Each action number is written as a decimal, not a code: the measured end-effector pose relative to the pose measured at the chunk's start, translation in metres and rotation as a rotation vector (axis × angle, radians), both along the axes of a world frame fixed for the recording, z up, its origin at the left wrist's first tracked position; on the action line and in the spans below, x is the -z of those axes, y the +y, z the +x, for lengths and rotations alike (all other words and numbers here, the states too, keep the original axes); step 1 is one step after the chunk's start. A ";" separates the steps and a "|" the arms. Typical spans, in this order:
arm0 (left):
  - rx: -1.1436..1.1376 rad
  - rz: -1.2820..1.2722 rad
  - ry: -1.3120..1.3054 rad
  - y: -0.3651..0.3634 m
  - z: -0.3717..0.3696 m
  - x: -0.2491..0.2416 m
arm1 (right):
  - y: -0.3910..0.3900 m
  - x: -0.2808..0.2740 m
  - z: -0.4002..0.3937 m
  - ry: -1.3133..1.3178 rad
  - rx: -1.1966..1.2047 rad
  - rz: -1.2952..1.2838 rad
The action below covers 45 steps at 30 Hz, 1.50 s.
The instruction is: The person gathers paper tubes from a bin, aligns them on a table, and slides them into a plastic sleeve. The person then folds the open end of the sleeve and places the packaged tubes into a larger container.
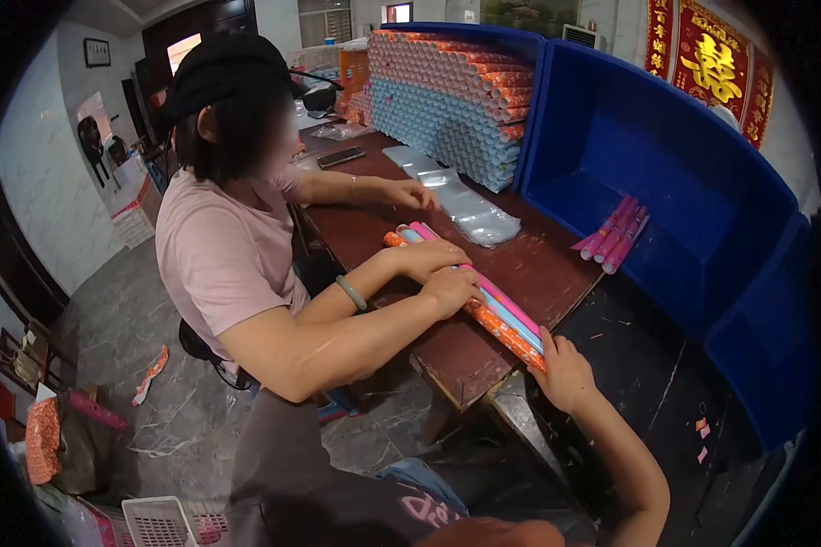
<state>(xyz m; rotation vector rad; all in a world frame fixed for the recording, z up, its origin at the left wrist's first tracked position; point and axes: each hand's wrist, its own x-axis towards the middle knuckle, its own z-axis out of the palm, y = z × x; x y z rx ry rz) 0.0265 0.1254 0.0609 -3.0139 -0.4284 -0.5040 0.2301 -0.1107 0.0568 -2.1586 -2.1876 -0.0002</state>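
A bundle of patterned paper tubes [509, 317], orange, pale blue and pink, lies side by side on the brown table. My right hand [567, 372] is closed around its near end. Farther along, my left hand [427, 261] is closed over the tubes, its forearm partly hidden behind the co-worker's arm. Right beside it, a co-worker's hand [452, 292] also grips the bundle. The two arms overlap, so which hand belongs to whom is hard to make out. The co-worker's other hand [410, 195] is raised near clear plastic bags [479, 211].
A large stack of orange and pale blue tubes [447, 109] stands at the back. Blue bins [666, 137] stand at the right, with several pink tubes [616, 232] in one. A phone [341, 158] lies on the table [556, 264]. White baskets [158, 521] stand on the floor.
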 end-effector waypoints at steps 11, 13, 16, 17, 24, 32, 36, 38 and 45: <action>0.286 0.010 0.115 0.022 0.009 0.012 | -0.054 -0.003 0.024 0.020 0.014 -0.002; 0.370 -0.012 0.020 0.020 0.017 0.022 | -0.069 -0.001 0.028 -0.013 0.001 0.031; 0.414 0.111 -0.068 0.009 0.034 0.020 | -0.090 -0.007 0.035 -0.013 0.014 0.066; 0.436 0.145 -0.068 0.007 0.041 0.014 | -0.097 -0.012 0.036 0.019 0.041 0.065; 0.455 0.163 -0.043 -0.021 0.060 -0.021 | -0.130 -0.009 0.043 0.050 0.053 0.221; 0.389 0.183 0.028 -0.021 0.039 -0.027 | -0.120 -0.003 0.036 0.107 0.063 0.172; 0.377 0.173 -0.017 -0.018 0.024 -0.028 | -0.109 0.000 0.036 0.094 0.028 0.178; 0.347 0.165 0.001 -0.018 0.020 -0.025 | -0.104 0.000 0.035 0.098 -0.009 0.199; 0.305 0.204 0.005 -0.010 0.002 -0.028 | -0.093 -0.004 0.031 0.096 -0.034 0.170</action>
